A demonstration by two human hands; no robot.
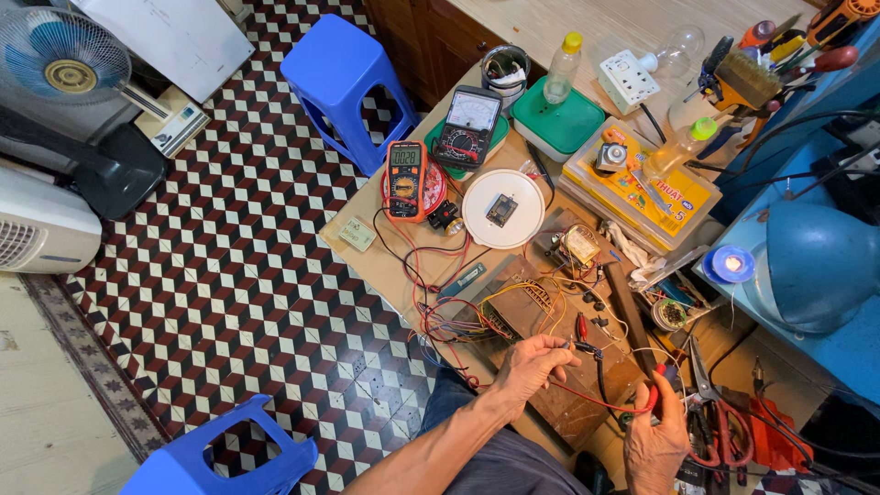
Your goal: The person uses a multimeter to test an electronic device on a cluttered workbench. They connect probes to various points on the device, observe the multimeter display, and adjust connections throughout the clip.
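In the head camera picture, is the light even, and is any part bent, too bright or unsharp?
Head view: the light is soft and even, with weak shadows; the white lid is bright but not blown out; floor lines curve toward the edges from the wide lens; the left hand and right hand with the red probe look sharp.

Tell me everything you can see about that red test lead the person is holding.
The thin red test lead wire sags slightly between both hands above the brown workbench. The left hand pinches one end near a small black clip; the right hand grips the red probe handle at the other. It looks like flexible plastic-coated wire, slack, not taut.
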